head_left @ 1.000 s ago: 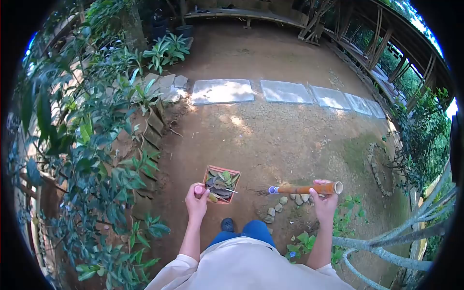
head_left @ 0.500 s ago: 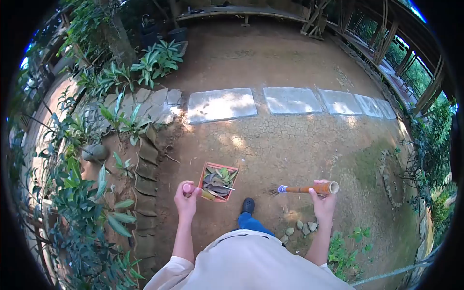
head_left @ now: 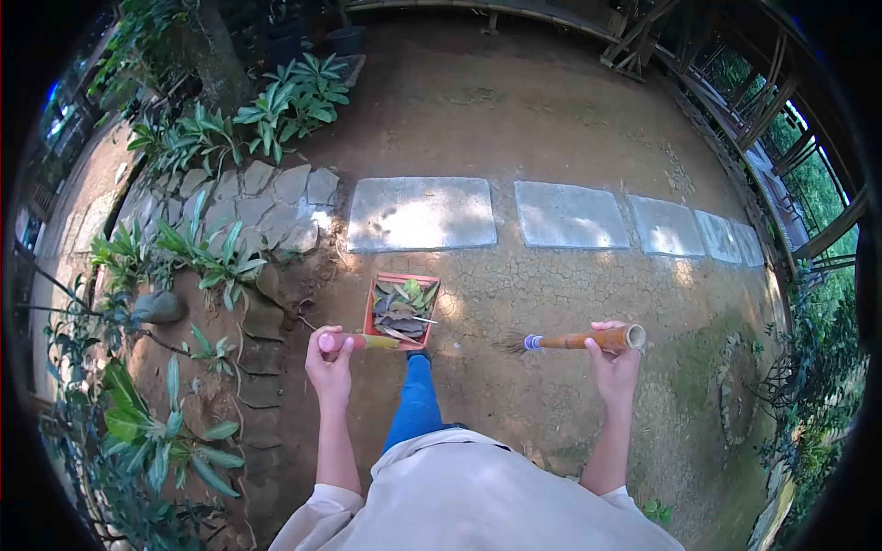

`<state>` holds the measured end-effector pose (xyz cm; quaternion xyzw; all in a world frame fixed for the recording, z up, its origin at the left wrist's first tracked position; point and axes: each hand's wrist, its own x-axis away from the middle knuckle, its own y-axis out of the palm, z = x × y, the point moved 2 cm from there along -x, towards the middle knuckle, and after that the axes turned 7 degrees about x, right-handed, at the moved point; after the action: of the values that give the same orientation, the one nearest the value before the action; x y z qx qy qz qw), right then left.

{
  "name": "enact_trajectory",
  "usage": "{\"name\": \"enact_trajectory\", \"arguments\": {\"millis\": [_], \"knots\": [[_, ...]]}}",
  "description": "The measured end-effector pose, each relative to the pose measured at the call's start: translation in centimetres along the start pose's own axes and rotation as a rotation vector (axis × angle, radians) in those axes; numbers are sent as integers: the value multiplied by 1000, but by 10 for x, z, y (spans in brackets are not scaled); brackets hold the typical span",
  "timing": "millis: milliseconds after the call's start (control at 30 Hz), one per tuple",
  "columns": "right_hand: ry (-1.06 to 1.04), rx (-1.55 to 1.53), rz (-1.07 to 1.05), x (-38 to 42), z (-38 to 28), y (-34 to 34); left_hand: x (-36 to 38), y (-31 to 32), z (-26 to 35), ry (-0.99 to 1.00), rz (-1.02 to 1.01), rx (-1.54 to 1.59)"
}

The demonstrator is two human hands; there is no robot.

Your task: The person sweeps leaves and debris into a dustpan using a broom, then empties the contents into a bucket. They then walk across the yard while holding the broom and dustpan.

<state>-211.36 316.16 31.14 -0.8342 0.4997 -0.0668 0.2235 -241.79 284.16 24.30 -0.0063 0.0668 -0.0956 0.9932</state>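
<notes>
My left hand [head_left: 329,360] grips the pink-tipped handle of a red dustpan [head_left: 401,309], held level above the dirt ground and filled with dry and green leaves. My right hand [head_left: 614,363] holds the orange bamboo handle of a broom [head_left: 577,341], which points left and ends in a blue band and a dark bristle tuft. My blue-trousered leg [head_left: 414,404] is stepped forward just under the dustpan.
A row of grey stepping stones [head_left: 421,213] crosses the packed-earth yard ahead. A planted bed with leafy shrubs [head_left: 184,248] and stone edging runs along the left. Wooden railings [head_left: 763,110] border the right side, and a mossy patch [head_left: 726,358] lies to the right.
I have walked forward toward the stepping stones; the small stones and plants near my feet have passed out of view. Both hands keep their grip on dustpan and broom.
</notes>
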Motion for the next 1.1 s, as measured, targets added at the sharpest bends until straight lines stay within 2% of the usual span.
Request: {"name": "enact_trajectory", "arguments": {"millis": [200,267,467,567,667,767,867,933,1067,1100], "knots": [[-4,103,23,-150,-18,76,-145,70,-35,-43,-63,-65],[-15,143,66,-205,-29,102,-197,92,-43,-4,-53,-74],[-35,-20,122,-340,-56,158,-346,153,-43,-30,-102,-71],[-35,17,134,-401,-60,183,-415,183,-55,21,-133,-125],[-105,53,99,-466,-57,212,-475,220,-71,-9,-117,-58],[-98,15,64,-543,-59,254,-536,267,-82,23,-121,-118],[-198,90,-29,-632,-66,291,-604,321,-88,-32,-102,-93],[-174,92,-82,-696,-63,316,-654,352,-99,1,-121,-139],[-176,93,-178,-829,-63,358,-752,418,-106,-22,-58,10],[-151,90,-210,-856,-66,367,-776,434,-100,4,-55,-35]]}}
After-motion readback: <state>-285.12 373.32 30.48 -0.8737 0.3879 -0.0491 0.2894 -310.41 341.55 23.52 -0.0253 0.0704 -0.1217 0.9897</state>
